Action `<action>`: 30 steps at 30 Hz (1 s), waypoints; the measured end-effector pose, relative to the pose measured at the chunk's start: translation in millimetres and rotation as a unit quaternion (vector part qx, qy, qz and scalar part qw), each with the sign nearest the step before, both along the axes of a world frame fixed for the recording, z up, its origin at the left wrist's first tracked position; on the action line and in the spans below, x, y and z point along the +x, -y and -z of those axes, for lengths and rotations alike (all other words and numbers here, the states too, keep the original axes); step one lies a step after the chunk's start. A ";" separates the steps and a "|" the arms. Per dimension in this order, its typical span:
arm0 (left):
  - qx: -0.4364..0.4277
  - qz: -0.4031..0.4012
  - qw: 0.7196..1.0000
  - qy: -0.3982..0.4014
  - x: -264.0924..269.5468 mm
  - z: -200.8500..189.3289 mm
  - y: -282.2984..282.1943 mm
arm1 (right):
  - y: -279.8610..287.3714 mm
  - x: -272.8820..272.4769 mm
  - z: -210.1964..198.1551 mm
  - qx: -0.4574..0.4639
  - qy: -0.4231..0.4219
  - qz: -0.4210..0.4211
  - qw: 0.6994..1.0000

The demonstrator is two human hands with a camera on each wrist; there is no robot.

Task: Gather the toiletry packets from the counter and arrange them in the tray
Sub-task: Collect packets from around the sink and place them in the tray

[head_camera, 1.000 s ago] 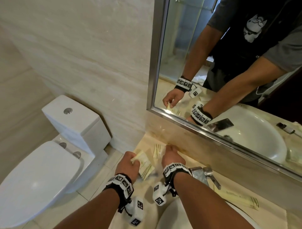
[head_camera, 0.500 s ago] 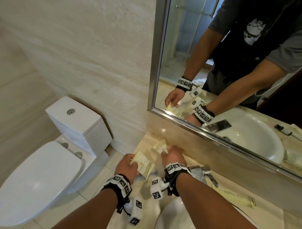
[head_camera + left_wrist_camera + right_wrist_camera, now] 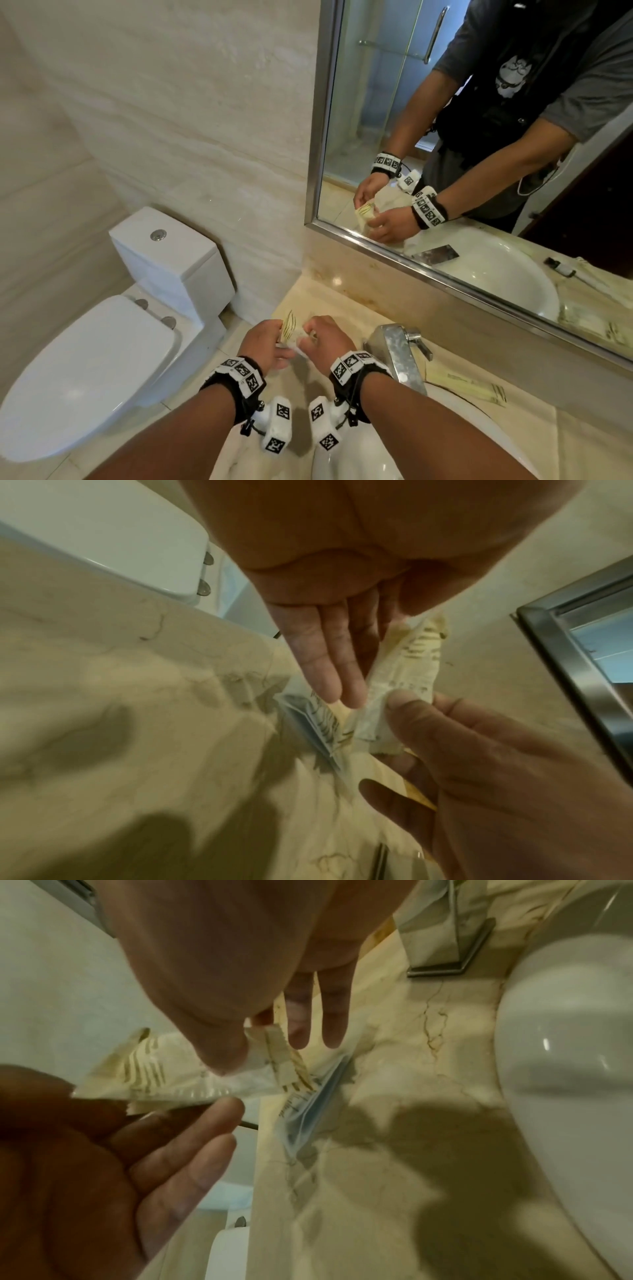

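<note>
Both hands meet above the left end of the marble counter (image 3: 308, 298). My left hand (image 3: 274, 339) pinches a cream toiletry packet (image 3: 289, 329) with gold stripes between thumb and straight fingers (image 3: 329, 669). My right hand (image 3: 313, 337) pinches a smaller striped packet (image 3: 279, 1053) and presses it against the left hand's packet (image 3: 154, 1074). Below the hands another packet (image 3: 318, 723) lies flat on the counter. A long cream packet (image 3: 462, 385) lies to the right of the faucet. No tray shows in any view.
A chrome faucet (image 3: 397, 353) stands right of my right wrist, with the white sink bowl (image 3: 376, 452) in front of it. A framed mirror (image 3: 479, 171) runs along the back wall. A white toilet (image 3: 102, 342) sits left of the counter's end.
My right hand picked a small packet off the back of the counter and brought it to the packet in my left hand. Both hands drew together and rose slightly.
</note>
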State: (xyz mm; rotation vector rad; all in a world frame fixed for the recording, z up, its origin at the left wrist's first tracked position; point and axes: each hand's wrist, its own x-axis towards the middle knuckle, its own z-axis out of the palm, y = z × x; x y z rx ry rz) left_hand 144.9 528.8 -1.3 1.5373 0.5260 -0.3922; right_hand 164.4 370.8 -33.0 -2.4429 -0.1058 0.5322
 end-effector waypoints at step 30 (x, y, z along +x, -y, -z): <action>0.466 0.383 0.797 0.003 -75.1 75.4 -27.6 | -6.2 -95.7 46.2 -0.119 0.010 -0.099 0.988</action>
